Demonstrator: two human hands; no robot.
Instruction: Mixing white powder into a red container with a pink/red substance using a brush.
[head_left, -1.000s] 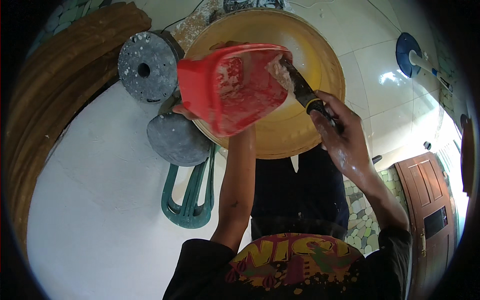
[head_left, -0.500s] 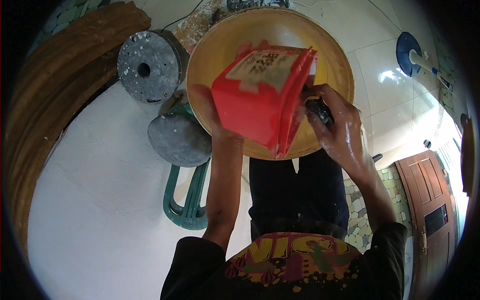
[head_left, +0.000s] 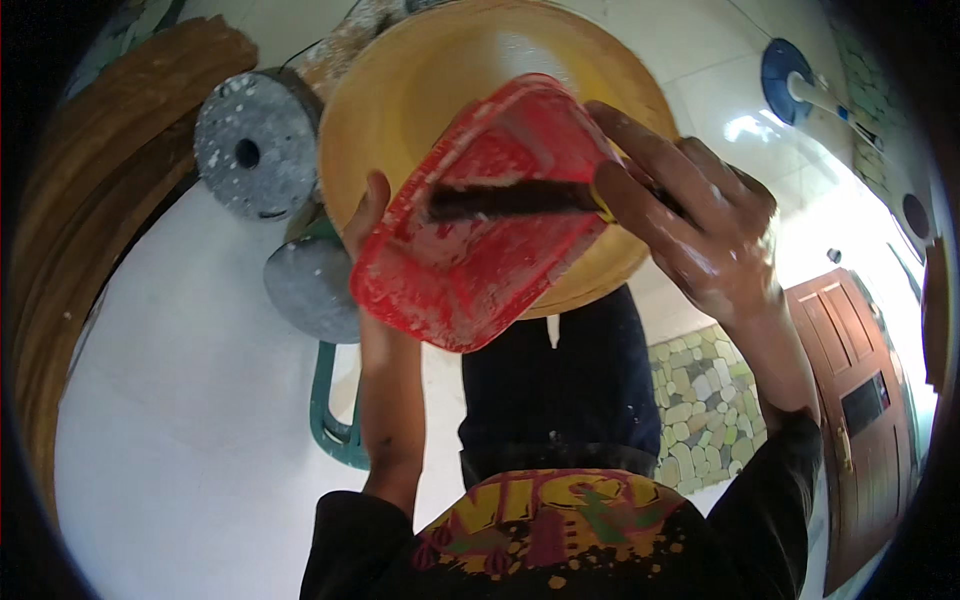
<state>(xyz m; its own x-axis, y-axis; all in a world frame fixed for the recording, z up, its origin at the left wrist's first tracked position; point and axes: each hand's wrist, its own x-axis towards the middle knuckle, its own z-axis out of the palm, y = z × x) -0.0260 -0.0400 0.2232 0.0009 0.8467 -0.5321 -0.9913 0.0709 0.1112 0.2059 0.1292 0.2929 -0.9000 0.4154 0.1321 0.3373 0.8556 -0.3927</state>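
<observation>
A red plastic tub (head_left: 545, 130) is tilted over a wide yellowish basin (head_left: 360, 90), its open mouth facing me and pale wet residue smeared inside. My left hand (head_left: 369, 208) grips the tub's left side; the thumb shows, while the other fingers are hidden behind the tub. In my right hand (head_left: 710, 215) is a paintbrush (head_left: 500, 200) with a yellow band near the fingers. Its dark, motion-blurred bristles lie across the tub's inside. Wet whitish smears coat the back of my right hand.
Left of the basin stand a speckled grey cylinder (head_left: 247, 155) with a central hole and a rounded grey object (head_left: 315, 290) over a green plastic piece (head_left: 325, 420). Brown folded cloth (head_left: 110, 120) runs along the far left. A blue round-headed tool (head_left: 785, 75) lies at the upper right; a wooden door (head_left: 850, 370) is far right.
The tub has turned from showing its outer side to showing its inside. My right hand has moved right, and the brush's bristles now lie visibly inside the tub.
</observation>
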